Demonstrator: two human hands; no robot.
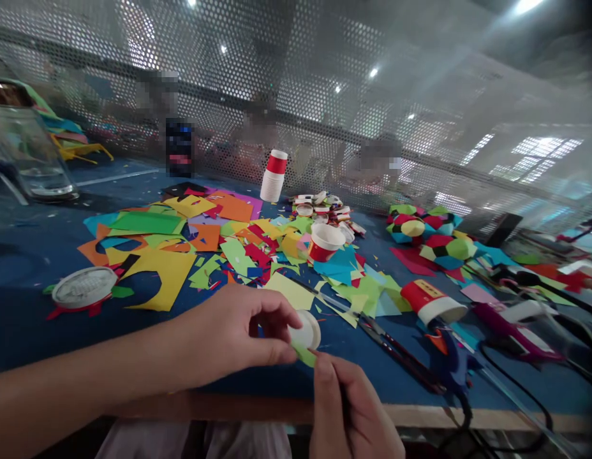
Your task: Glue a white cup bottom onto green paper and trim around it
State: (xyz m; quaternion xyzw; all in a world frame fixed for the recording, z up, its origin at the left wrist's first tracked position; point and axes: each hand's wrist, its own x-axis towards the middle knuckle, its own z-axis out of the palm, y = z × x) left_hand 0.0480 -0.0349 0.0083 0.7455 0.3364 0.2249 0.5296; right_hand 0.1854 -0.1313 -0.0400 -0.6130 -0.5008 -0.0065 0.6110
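Observation:
Near the table's front edge, my left hand [248,331] curls its thumb and fingers at the rim of a small round white cup bottom [311,328]. Between the two hands is a small light-green paper piece [304,354], lying against the lower side of the disc. The thumb and forefinger of my right hand [348,408] pinch the right end of that green piece. My left thumb touches its other end. The left fingertips partly cover the disc, and the inside of the right hand is hidden.
Coloured paper scraps [248,248] spread beyond my hands. Scissors [396,350], a blue glue gun [451,363] with a cord and a red-white paper cup [430,301] lie right. A paper turtle [84,287] sits left, a glass jar [42,159] behind it. Stacked cups [274,177] stand farther back.

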